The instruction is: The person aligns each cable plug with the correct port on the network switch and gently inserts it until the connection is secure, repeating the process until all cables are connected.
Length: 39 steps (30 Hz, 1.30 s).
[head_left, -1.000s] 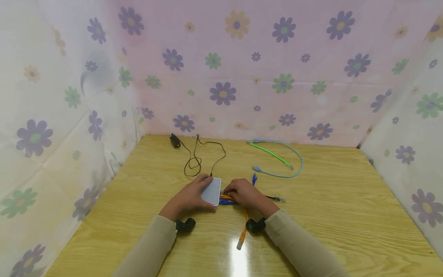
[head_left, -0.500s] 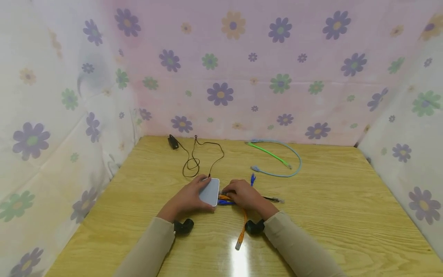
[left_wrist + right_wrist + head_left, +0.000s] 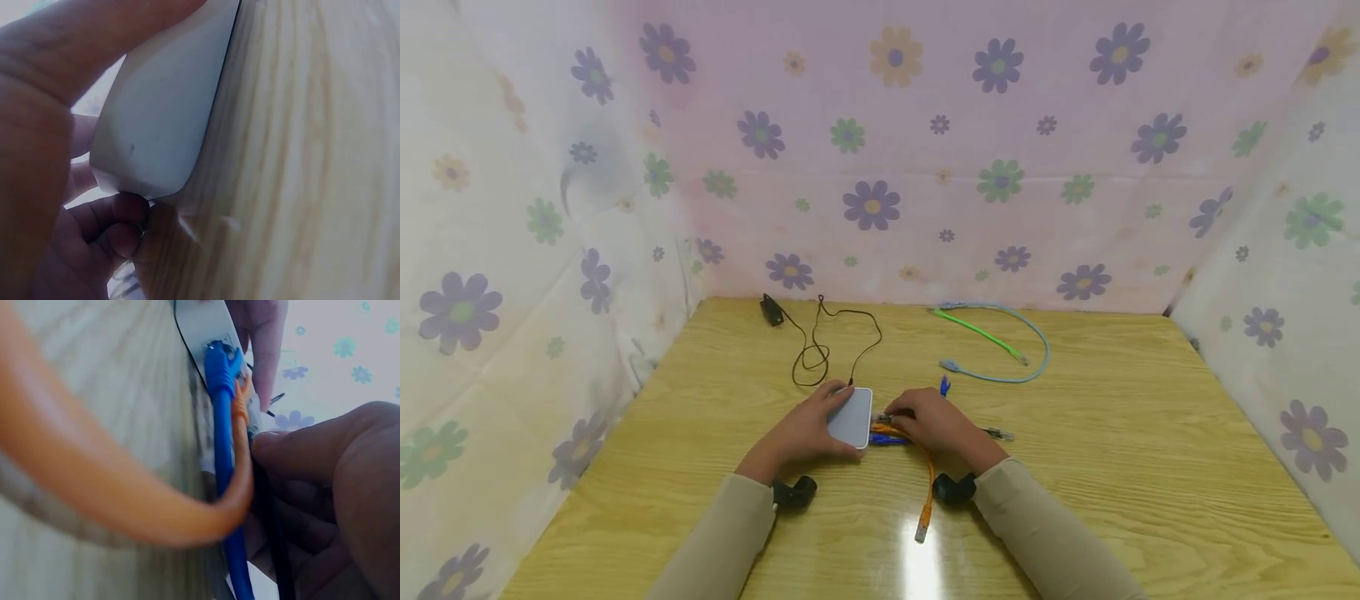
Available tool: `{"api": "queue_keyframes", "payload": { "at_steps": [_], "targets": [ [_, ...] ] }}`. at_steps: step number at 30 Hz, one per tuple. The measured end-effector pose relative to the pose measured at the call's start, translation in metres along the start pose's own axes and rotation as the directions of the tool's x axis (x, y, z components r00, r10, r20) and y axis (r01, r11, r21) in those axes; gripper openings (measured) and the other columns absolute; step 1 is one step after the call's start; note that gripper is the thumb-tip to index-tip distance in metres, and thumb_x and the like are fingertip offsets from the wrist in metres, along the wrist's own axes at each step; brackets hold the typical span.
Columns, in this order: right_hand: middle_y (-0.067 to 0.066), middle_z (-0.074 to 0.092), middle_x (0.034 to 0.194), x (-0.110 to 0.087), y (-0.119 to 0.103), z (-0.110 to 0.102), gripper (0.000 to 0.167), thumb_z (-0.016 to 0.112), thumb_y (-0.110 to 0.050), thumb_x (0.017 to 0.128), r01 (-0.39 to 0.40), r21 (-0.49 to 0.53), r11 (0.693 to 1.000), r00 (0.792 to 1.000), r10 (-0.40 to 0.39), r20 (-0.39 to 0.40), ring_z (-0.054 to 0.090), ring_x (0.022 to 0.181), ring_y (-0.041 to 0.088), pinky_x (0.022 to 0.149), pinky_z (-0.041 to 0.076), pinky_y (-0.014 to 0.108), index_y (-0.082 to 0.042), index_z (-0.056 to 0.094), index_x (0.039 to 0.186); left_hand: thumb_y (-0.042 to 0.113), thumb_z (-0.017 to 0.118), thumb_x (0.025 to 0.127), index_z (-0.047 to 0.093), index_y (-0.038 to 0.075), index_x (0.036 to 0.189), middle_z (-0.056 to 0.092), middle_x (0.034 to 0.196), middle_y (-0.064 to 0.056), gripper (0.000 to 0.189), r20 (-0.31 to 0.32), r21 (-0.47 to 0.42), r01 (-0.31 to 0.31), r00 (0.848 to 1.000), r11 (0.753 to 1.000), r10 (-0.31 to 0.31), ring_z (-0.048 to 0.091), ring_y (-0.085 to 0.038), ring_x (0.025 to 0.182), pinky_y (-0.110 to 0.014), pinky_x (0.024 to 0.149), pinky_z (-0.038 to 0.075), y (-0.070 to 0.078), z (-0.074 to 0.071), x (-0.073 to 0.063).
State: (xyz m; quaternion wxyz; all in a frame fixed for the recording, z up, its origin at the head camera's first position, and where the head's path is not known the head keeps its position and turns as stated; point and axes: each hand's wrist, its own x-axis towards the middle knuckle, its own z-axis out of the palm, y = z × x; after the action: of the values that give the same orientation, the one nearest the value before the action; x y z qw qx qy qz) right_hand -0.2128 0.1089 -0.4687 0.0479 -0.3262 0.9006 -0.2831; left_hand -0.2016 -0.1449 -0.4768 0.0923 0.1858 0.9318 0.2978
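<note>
My left hand [image 3: 803, 429] grips a small white network switch [image 3: 851, 418], thumb on the near edge and fingers on the far edge. Its pale side fills much of the left wrist view. A blue network cable [image 3: 223, 419] and an orange network cable [image 3: 240, 407] are plugged side by side into its right-hand face. Just right of that face, my right hand [image 3: 934, 421] pinches a black network cable [image 3: 270, 525] close to its plug. Fingers hide part of that plug, and I cannot tell whether it touches a port.
A black power adapter [image 3: 771, 311] lies at the back left, its thin cord [image 3: 877, 325] running to the switch. Behind my right hand lie a green cable [image 3: 981, 331] and a light blue cable [image 3: 1047, 342]. The orange cable's loose plug [image 3: 922, 529] points toward the front.
My right fingers have shifted slightly away from the switch, and more of the black cable's plug shows in the gap. The left hand keeps its grip. The head view has drifted a little.
</note>
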Motion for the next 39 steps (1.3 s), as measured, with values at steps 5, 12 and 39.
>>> {"api": "queue_keyframes", "payload": {
  "at_steps": [5,12,39],
  "targets": [
    [0.002,0.071,0.109,0.0,0.006,-0.004,0.023,0.059,-0.021,0.098,-0.013,-0.023,1.0,1.0,0.012,-0.02,0.066,0.095,0.014,0.081,0.053,0.032,-0.013,0.071,0.114,0.058,0.087,0.059,0.034,0.022,0.152,0.03,0.154,0.002,0.113,-0.009,-0.016,-0.003,1.0,1.0,0.003,0.049,-0.024,0.119,-0.04,0.091,0.046,0.001,0.0,0.0],
    [0.003,0.071,0.11,-0.001,0.013,-0.011,0.021,0.061,-0.019,0.096,-0.064,-0.012,0.998,0.996,0.064,-0.058,0.066,0.098,0.017,0.083,0.053,0.035,-0.012,0.072,0.113,0.059,0.086,0.059,0.034,0.022,0.152,0.031,0.154,0.004,0.113,-0.011,-0.017,-0.012,1.0,1.0,0.012,0.05,-0.023,0.117,-0.038,0.089,0.046,-0.002,0.001,0.001],
    [0.008,0.068,0.11,-0.01,0.065,-0.052,0.02,0.058,-0.015,0.098,-0.169,-0.006,0.986,0.944,0.161,-0.288,0.064,0.093,0.023,0.078,0.053,0.039,-0.008,0.071,0.111,0.061,0.085,0.059,0.034,0.024,0.152,0.028,0.156,0.001,0.113,-0.017,0.0,-0.02,1.0,1.0,0.02,0.05,-0.025,0.12,-0.04,0.09,0.047,-0.006,0.004,-0.001]
  ]
}}
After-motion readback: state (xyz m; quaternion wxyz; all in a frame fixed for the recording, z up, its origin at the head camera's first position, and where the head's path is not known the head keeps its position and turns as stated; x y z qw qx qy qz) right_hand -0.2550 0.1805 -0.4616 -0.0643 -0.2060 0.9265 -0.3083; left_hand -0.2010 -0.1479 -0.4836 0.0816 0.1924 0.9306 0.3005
